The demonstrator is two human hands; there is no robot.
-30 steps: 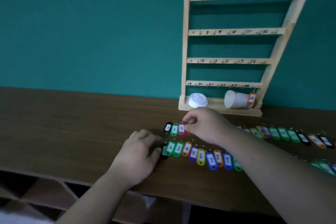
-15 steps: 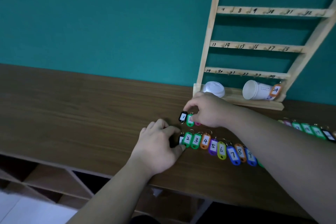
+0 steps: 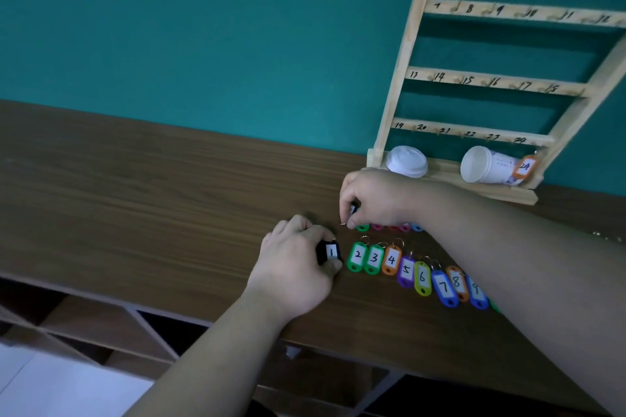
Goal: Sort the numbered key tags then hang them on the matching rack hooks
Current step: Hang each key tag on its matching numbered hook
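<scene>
desk: the brown wooden desk (image 3: 135,186) carries everything, set against the teal wall (image 3: 203,27).
rack: the pale wooden key rack (image 3: 403,54) stands at the desk's back right, against the wall.
rack base: a white plastic lid (image 3: 406,161) lies left, a tipped white paper cup (image 3: 484,164) right, an orange tag numbered 24 (image 3: 524,166) just beside the cup.
front row: numbered plastic key tags 2 to 9 (image 3: 406,269) lie side by side, running rightward.
back row: a second row of key tags (image 3: 389,227) lies behind it, mostly hidden.

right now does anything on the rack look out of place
Yes: a white paper cup lies tipped on its side on the rack's base ledge, with the orange 24 tag at its closed end, and a white lid sits apart.
</scene>
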